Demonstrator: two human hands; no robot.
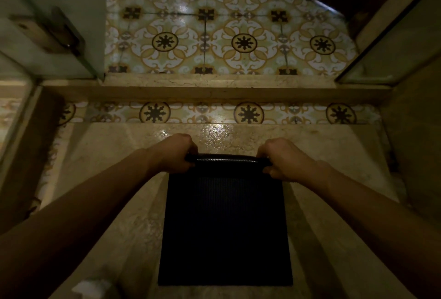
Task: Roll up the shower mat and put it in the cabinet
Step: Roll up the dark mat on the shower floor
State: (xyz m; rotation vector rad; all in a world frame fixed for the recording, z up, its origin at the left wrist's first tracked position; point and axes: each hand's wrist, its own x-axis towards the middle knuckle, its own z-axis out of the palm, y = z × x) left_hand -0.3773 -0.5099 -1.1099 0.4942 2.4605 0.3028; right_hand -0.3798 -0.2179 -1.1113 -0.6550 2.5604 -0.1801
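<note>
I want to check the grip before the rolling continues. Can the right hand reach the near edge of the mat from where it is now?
Probably yes. The right hand grips the rolled far end of the mat, as does the left hand. The flat part toward the person lies bare, with nothing in the way.

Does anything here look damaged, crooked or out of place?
Nothing stands out. The dark mat lies flat and square on the stone floor, its far edge curled into a neat roll held by the left hand and right hand. The dim light hides fine detail.
</note>
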